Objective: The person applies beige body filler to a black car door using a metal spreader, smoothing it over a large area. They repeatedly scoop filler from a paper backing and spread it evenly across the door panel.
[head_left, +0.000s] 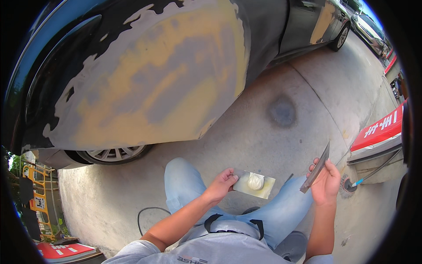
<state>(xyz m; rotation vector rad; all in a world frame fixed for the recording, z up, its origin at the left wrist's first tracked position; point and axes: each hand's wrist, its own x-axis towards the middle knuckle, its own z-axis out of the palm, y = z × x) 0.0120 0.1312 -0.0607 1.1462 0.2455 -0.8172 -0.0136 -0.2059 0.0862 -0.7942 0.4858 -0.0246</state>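
Note:
Pinched by one end in my left hand [223, 183] is a flat rectangular plate [269, 188], with a pale cream dollop of paste [255, 181] on top, most likely body filler. My right hand [325, 180] grips a dark, thin, flat spreader blade [317, 168], held upright and tilted, apart from the plate. Both are above my knees. Ahead on the left stands a black car door [145, 79], open, sanded to grey with broad yellowish filler patches. Its paint edge is ragged.
A car wheel [118, 153] shows under the panel. More of the car's dark side, with a tan patch [323, 23], stands far right. A red sign board [379, 130] and a blue-tipped hose [358, 182] lie at right. A yellow barrier [38, 198] is at left.

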